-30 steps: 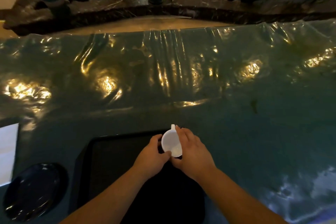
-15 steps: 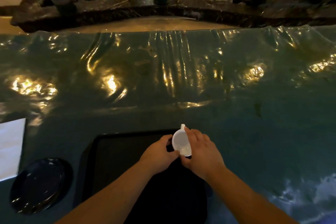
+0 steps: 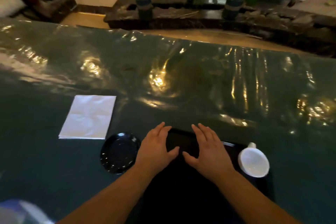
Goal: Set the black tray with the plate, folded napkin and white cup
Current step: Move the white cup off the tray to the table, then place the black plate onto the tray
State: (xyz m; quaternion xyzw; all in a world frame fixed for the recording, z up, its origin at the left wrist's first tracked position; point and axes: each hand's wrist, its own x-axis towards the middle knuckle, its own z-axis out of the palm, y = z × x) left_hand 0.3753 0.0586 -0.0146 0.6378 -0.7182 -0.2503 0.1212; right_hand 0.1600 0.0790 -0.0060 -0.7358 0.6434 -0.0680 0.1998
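The black tray (image 3: 183,143) lies at the near edge of the table. A white cup (image 3: 254,162) stands upright in the tray's far right corner, handle pointing away. My left hand (image 3: 157,149) and my right hand (image 3: 207,149) hover flat over the tray's far left part, fingers spread, holding nothing. A black plate (image 3: 118,152) sits on the table just left of the tray, beside my left hand. A white folded napkin (image 3: 89,116) lies on the table beyond and left of the plate.
The table (image 3: 181,78) wears a shiny dark green plastic cover with wrinkles. Beyond its far edge stand potted plants (image 3: 143,0) on a dark stone ledge. A blurry pale object (image 3: 21,211) shows at the bottom left corner.
Both hands have let go of the white cup, which now stands on the tray's right corner. The hands moved left over the tray. My view swung left, bringing the napkin and plate inward.
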